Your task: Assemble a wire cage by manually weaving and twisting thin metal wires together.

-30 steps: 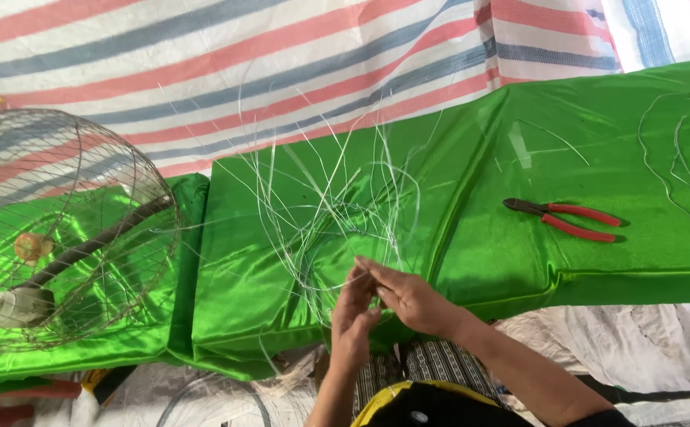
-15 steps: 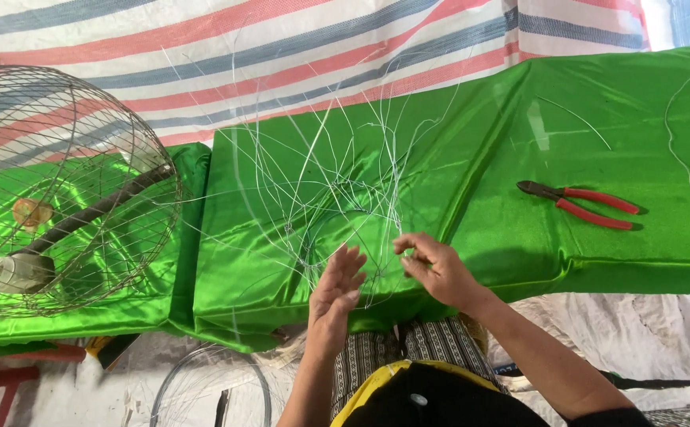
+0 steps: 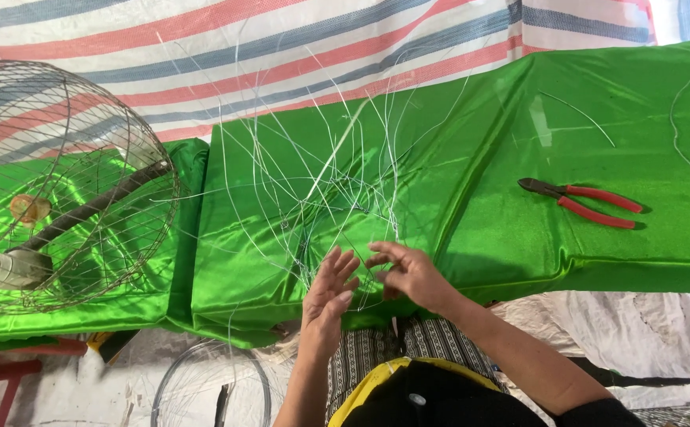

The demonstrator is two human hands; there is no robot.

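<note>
Both hands work at the near edge of a tangle of thin white wires [image 3: 313, 198] lying on the green satin cloth [image 3: 519, 119] over the table: the left hand [image 3: 325, 304] is open with fingers spread against the strands, while the right hand [image 3: 408, 273] curls loosely around them, though whether its grip actually pinches one I cannot tell. To do this well, isolate a single strand and keep it taut between the hands so the springy ends do not whip or knot. The red-handled pliers [image 3: 586, 202] lie well apart to the right.

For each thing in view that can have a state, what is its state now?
Left hand: open, fingers spread, at the thin wires.
Right hand: fingers curled loosely at the wires; grip unclear.
Wire tangle: loose, strands sticking up from the green cloth.
Pliers: lying flat, untouched; jaw state unclear.
Wire cage: resting on its side.
</note>
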